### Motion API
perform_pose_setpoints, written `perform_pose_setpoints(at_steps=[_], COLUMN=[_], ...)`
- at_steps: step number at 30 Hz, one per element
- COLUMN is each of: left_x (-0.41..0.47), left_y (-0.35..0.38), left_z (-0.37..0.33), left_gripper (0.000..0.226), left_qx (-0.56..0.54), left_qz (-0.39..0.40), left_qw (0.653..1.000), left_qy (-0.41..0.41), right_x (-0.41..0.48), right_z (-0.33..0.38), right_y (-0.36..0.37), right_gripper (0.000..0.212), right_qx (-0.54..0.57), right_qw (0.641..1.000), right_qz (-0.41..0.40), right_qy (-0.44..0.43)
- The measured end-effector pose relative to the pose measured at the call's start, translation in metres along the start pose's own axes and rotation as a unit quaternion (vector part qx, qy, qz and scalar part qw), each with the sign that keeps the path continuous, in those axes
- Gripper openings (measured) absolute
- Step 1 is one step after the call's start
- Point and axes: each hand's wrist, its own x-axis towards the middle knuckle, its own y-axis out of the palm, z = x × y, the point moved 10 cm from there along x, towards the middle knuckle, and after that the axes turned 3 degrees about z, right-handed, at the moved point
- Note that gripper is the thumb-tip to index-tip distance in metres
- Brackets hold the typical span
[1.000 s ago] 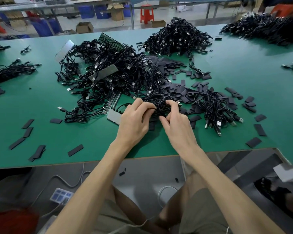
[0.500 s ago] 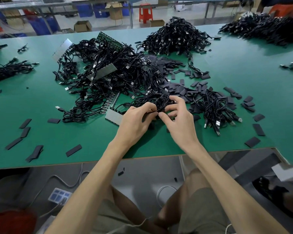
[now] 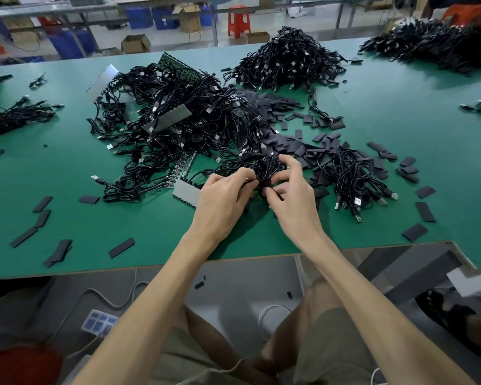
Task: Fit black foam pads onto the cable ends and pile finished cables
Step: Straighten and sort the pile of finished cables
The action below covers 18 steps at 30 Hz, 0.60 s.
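1. Cable (image 3: pixel 265 168) was the job: one small black coiled cable sat between both hands, just above the near part of the green table (image 3: pixel 67 173).
2. The left hand (image 3: pixel 220 200) pinched the coil with curled fingers, likely so it would not spring loose.
3. The right hand (image 3: pixel 295 201) pinched it too, maybe hunting for its end.
4. Black foam pads (image 3: pixel 303 150) lay just behind the hands, close enough to grab fast.
5. A big tangled heap (image 3: pixel 178 126) waited on the left. A neater pile (image 3: pixel 289 59) sat far back, probably the done ones.
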Motion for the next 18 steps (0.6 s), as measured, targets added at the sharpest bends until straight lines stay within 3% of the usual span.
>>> perform_pose_setpoints(at_steps=[12,18], left_x=[-0.001,-0.001], left_y=[-0.006,0.000], left_z=[0.011,-0.004], left_gripper=[0.016,0.016], left_qx=[-0.014,0.000], left_qz=[-0.020,0.012], left_qw=[0.999,1.000], left_qy=[-0.043,0.012], right_x=[-0.004,-0.006], right_z=[0.013,0.016], right_y=[-0.001,-0.008], right_gripper=[0.058,0.054], right_qx=[-0.007,0.035], right_qw=[0.999,0.998], right_qz=[-0.007,-0.031], right_qy=[-0.046,-0.041])
